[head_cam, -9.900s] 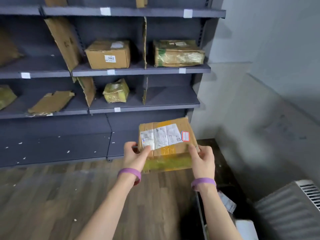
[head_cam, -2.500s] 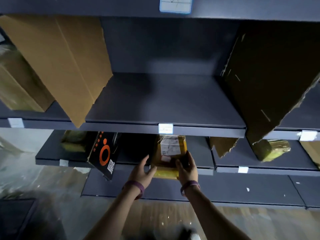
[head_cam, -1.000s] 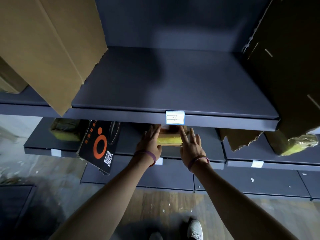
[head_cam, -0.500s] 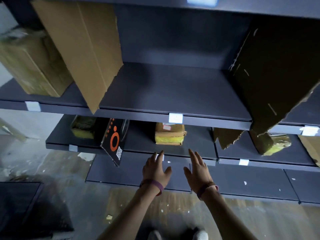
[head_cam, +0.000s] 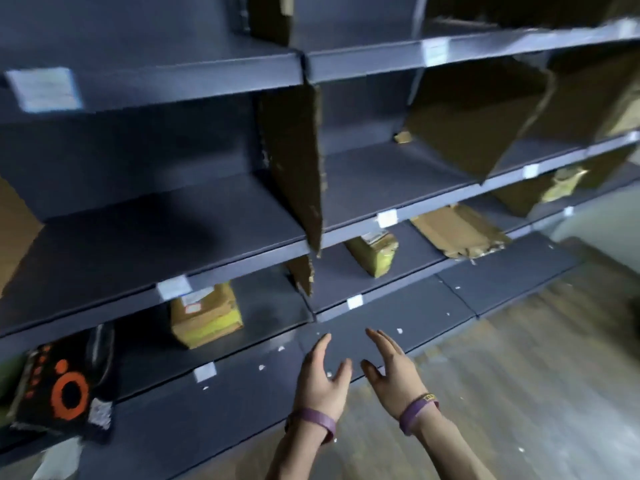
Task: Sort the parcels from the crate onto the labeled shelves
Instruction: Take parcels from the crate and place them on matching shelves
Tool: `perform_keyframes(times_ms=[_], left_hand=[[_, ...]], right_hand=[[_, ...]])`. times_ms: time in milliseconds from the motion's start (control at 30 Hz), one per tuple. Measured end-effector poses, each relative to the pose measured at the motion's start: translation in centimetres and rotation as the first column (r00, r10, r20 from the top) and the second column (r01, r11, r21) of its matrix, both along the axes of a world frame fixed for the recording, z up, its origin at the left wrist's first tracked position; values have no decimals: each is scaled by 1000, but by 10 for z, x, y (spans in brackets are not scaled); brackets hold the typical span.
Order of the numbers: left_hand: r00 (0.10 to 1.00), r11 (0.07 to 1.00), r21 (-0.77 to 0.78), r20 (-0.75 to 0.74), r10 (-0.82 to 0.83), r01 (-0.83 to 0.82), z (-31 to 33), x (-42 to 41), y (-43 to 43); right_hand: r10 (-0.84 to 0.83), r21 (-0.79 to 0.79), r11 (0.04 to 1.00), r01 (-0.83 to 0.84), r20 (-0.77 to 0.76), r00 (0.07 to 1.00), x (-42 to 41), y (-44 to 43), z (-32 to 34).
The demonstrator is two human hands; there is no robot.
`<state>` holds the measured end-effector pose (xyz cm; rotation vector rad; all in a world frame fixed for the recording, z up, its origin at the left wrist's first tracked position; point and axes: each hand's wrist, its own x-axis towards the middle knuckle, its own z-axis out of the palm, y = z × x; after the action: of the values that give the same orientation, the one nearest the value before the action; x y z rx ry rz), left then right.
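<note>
1. Dark grey-blue shelving (head_cam: 138,244) fills the view on a slant above a wooden floor (head_cam: 519,393). The whole scene is smeared by motion.
2. Small white labels (head_cam: 173,287) are stuck along the front edges of the shelves, and their writing cannot be read.
3. A torn cardboard divider (head_cam: 294,161) stands upright on the middle shelf and splits it into two bays.
4. The parcel (head_cam: 206,315) is a brown box with yellow tape across its lower front and a white slip on top. It sits on the lower shelf in the bay left of the divider, just under one of the labels. Neither hand touches it.
5. A second parcel (head_cam: 375,251), wrapped in yellow, sits in the next bay to the right. A flattened cardboard sheet (head_cam: 457,233) lies further right on the same shelf.
6. At the far right, one shelf up, there is what may be another taped bundle (head_cam: 561,181), though it is too blurred to be sure.
7. A black box (head_cam: 65,386) printed with an orange ring leans at the left end of the lower shelf.
8. The left hand (head_cam: 322,372) and right hand (head_cam: 391,368) are held out over the front of the base shelf. The palms face each other with a gap between them, the fingers are straight, and both hands hold nothing.
9. Each wrist wears a purple wristband (head_cam: 313,419).
</note>
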<state>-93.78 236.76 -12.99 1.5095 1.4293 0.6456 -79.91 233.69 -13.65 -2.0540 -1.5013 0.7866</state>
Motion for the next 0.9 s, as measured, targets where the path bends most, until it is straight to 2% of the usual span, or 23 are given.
perform_keyframes(times_ms=[200,333,433,567,733,900], left_hand=[[954,959,16,91,-284,284,26,163,-43],[903,914,35,139,-406,405,41,256,-87],[866,876,-12,161,-474,482,44,312,-122],[795,802,-44,174,-581,595,53,386,-156],[751,760,-54,217,-624,647,60,471,-166],[708,705,-150,327,-626,693,52,573,-173]], right_hand=[[-328,156,925,347,-137,935,147,-81,17],[-440,205,847,490,-247,863,229,-135,26],[-511,205,787,582,-312,801,282,-179,29],[-614,215,658,722,-401,679,354,-231,26],[-678,175,507,844,-524,515,426,-263,18],[-703,156,376,914,-595,390,513,-286,16]])
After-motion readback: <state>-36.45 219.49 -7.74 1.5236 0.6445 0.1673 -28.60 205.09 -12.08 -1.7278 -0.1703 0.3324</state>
